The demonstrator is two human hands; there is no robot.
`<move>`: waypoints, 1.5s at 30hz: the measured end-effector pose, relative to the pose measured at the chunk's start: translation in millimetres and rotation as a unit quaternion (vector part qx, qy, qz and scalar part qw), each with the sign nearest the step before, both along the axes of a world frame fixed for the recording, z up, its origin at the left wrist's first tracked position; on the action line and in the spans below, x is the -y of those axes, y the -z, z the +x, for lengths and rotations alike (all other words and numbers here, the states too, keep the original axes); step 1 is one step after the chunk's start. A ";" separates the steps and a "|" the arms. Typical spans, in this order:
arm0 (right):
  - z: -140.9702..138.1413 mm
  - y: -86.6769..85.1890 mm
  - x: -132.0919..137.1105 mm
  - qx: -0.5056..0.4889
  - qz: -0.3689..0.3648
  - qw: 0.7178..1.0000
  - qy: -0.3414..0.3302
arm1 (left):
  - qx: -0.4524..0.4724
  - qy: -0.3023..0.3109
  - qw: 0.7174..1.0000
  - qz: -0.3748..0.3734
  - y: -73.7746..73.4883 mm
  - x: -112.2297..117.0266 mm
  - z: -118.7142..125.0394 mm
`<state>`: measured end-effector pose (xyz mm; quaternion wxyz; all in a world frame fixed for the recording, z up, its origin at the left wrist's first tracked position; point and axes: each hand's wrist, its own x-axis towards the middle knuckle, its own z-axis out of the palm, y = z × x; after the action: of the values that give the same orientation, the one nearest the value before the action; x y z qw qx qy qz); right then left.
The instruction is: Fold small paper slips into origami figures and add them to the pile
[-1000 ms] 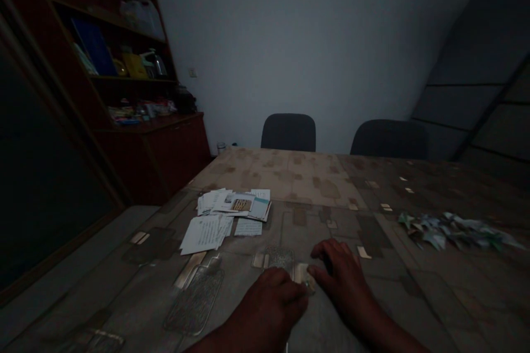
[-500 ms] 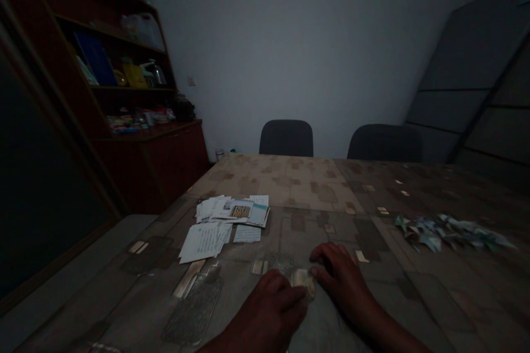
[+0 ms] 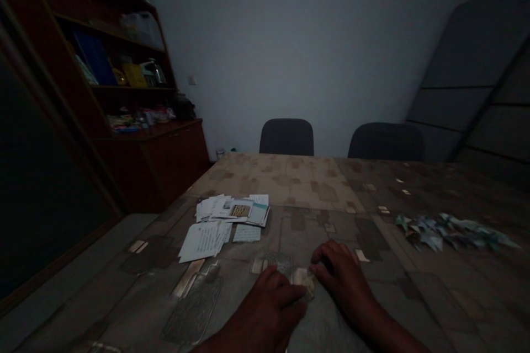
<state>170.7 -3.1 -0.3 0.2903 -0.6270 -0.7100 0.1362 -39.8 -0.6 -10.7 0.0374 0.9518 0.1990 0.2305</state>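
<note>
My left hand [image 3: 275, 303] rests low on the table, fingers curled and thumb side toward the middle. At its fingertips is a small pale piece that looks like folded paper [image 3: 309, 288], partly hidden by the fingers. To the right, my right hand [image 3: 342, 273] is bent at the knuckles, with a gap between thumb and forefinger. Its thumb tip comes close to the pale piece; whether they touch I cannot tell. Nothing shows between the right fingers.
Loose printed cards [image 3: 207, 238] and a photo card [image 3: 240, 210] lie in a pile on the patterned tablecloth [image 3: 306, 182]. Several folded paper pieces [image 3: 451, 231] form a heap at right. Two dark chairs [image 3: 286, 137] stand behind the table, and a shelf cabinet [image 3: 174, 149] at left.
Both hands have barely moved. The right thumb has shifted slightly toward the pale piece. Cards and heap stay where they were.
</note>
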 end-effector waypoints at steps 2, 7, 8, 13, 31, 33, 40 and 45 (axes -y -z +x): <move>0.8 -1.2 -1.0 0.001 0.002 1.000 -0.003 | 0.006 0.000 1.000 0.016 2.8 -1.3 0.3; 2.8 -2.5 4.0 0.001 0.000 0.999 -0.034 | -0.009 -0.009 1.000 0.007 2.2 -1.9 -2.6; 3.1 -2.4 5.5 0.001 -0.002 0.999 -0.039 | -0.018 -0.010 1.000 -0.001 0.6 -1.3 -3.5; 3.6 -1.2 8.3 0.005 -0.024 0.999 -0.038 | -0.034 -0.018 0.999 0.001 -1.4 2.4 -5.3; 1.1 -8.0 11.8 0.015 -0.004 0.994 -0.111 | 0.018 -0.026 0.997 0.070 7.9 6.2 -6.0; -2.8 -7.8 14.2 0.009 -0.006 0.992 -0.123 | 0.024 -0.024 0.998 0.057 10.3 4.1 -6.8; -8.9 -6.2 11.1 -0.100 -0.050 0.992 -0.063 | 0.125 -0.017 0.984 -0.127 -9.3 0.8 -11.1; -16.1 -9.0 15.8 -0.252 -0.041 0.966 -0.026 | 0.282 -0.169 0.826 -0.459 -20.3 4.3 -2.9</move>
<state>154.6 -18.9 8.7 0.4304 -0.5650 -0.6235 0.3268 -42.7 -4.9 9.6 0.4846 0.6701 0.4204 0.3733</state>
